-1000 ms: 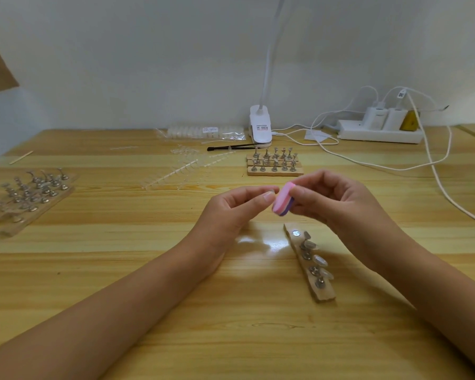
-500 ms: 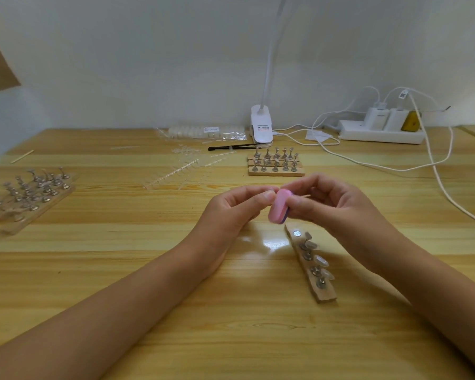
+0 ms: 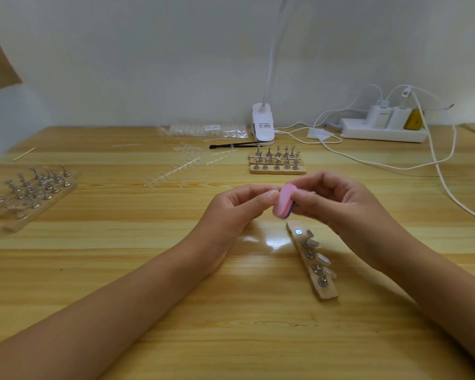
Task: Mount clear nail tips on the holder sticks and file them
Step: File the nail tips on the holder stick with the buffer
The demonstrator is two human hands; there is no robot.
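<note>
Label on lamp clip (image 3: 266, 125), label on bag (image 3: 213, 127), both unreadable

the pale wooden counter (image 3: 121, 270) fills the lower frame. just right of centre a narrow wooden strip (image 3: 327, 293) lies slanted, carrying metal holder sticks (image 3: 317, 268) with clear nail tips (image 3: 323, 259). above centre sits a wooden block (image 3: 277, 171) of upright holders. at far left more holders stand on boards (image 3: 30, 193). clear plastic sprues (image 3: 176, 174) lie left of the block; behind them are a black brush (image 3: 233, 145), a bag of tips (image 3: 206, 130) and a white lamp clamp (image 3: 263, 124). a power strip (image 3: 381, 133) sits upper right, with white cables (image 3: 447, 185) trailing down the right side. a thin stick (image 3: 24, 154) lies upper left.
</note>
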